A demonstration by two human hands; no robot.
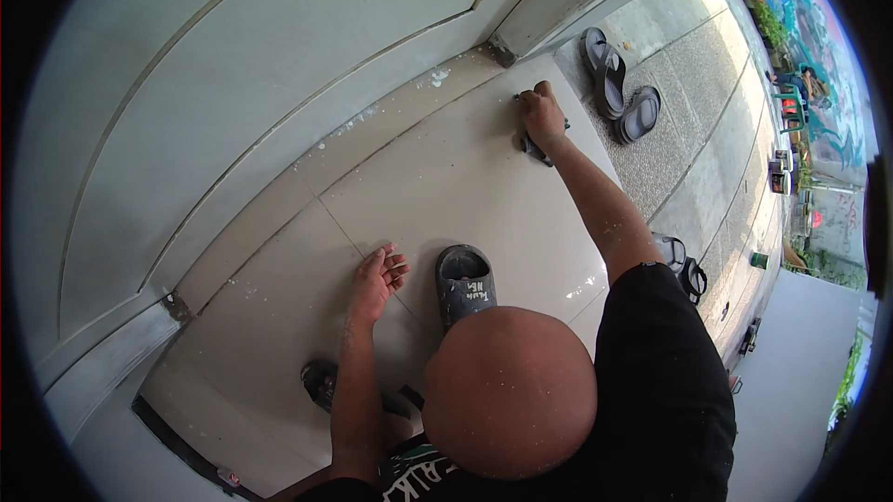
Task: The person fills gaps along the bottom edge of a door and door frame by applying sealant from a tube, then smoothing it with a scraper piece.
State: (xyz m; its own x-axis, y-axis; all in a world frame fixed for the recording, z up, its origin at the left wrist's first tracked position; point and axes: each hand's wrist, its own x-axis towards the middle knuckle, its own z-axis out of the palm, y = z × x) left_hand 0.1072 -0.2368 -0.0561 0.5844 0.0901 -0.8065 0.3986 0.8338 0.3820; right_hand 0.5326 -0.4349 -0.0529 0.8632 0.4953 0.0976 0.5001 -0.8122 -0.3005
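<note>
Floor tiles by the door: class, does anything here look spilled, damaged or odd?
Yes. White flecks speckle the tile strip along the door, like drips or chipped paint. A lone grey sandal lies on the tiles beside the left hand.

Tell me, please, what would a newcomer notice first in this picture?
First, the right hand, stretched far out on the pale tiled floor near the door, pressing a small dark thing. Then the left hand, flat on the tiles beside a grey slipper.
</note>
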